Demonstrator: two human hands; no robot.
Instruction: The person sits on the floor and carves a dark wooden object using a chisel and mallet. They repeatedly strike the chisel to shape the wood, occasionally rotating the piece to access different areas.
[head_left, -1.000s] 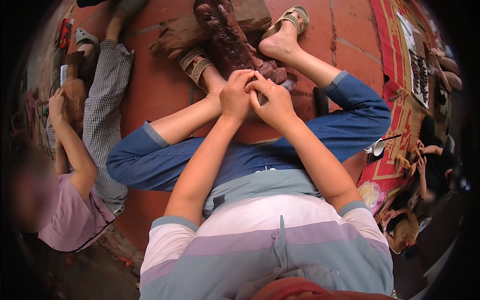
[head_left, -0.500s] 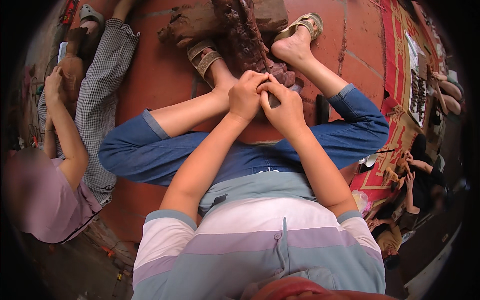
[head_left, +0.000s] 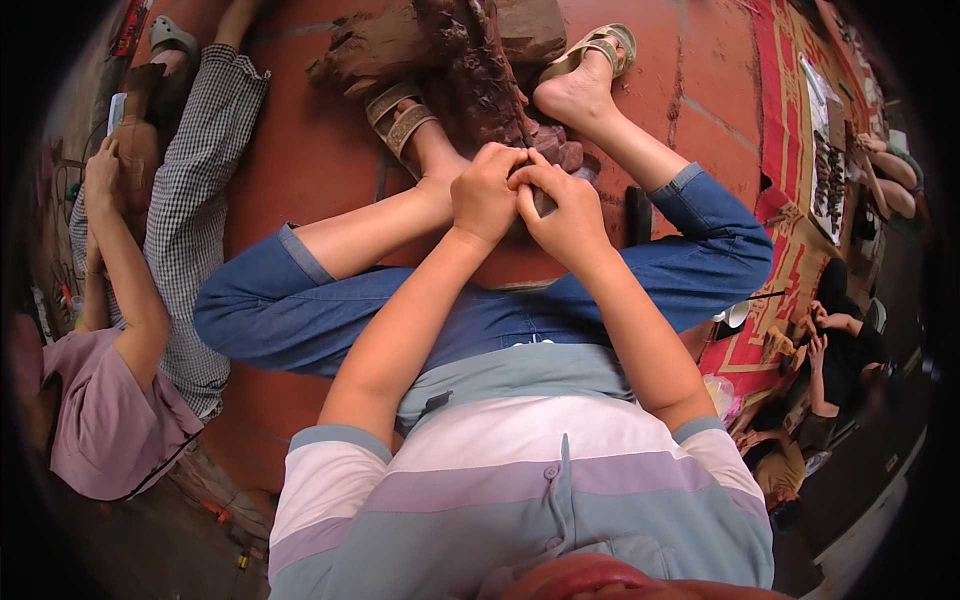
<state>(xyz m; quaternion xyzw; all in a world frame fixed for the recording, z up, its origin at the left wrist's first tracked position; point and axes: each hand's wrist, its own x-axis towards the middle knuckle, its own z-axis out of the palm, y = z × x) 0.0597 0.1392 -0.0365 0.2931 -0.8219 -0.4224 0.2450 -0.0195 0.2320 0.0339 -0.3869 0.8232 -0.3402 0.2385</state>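
My left hand (head_left: 486, 197) and my right hand (head_left: 567, 212) meet between my knees, thumbs and fingers closed and touching. A thin dark tool (head_left: 526, 137) sticks out past my fingertips against the carved wooden piece (head_left: 482, 85); its exact kind is hidden by my fingers. Inside my curled right hand shows a dark brown end (head_left: 544, 203), perhaps part of that tool. The carving is dark reddish brown, knobbly and long, and lies across a rough log (head_left: 372, 58). Paler reddish lumps (head_left: 558, 146) form its near end.
My sandalled feet (head_left: 410, 125) flank the carving on the red tiled floor (head_left: 290, 120). A dark block (head_left: 637, 215) stands beside my right knee. At left a person in checked trousers (head_left: 195, 200) holds a brown wooden figure (head_left: 133, 160). Other people work along the red patterned mat (head_left: 765, 330) at right.
The whole view has shifted slightly left. My hands keep nearly the same hold and place by the carving. The person at left has shifted their upper body a little.
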